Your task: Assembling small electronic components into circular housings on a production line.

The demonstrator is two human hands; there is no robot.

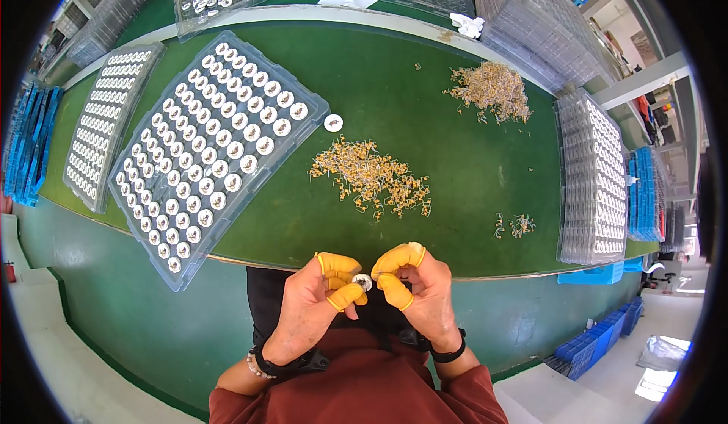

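Note:
My left hand (297,319), with yellow finger cots on its fingertips, pinches a small round white-and-silver disc (362,282) just off the table's near edge. My right hand (429,294) wears yellow finger cots too; its thumb and forefinger are pressed together at the disc's right edge. Whatever lies between those right fingertips is too small to make out. Beyond my hands, a pile of tiny orange-and-metal bent parts (371,175) lies on the green table (455,174). A clear plastic tray (250,205) to the left holds rows of similar discs, and one loose disc (333,123) rests by its corner.
A second filled tray (94,203) is at the far left. Another parts pile (491,92) lies at the back right, with a small cluster (522,225) nearer. Stacked trays (570,189) stand along the right edge. A raised rail (303,15) borders the back.

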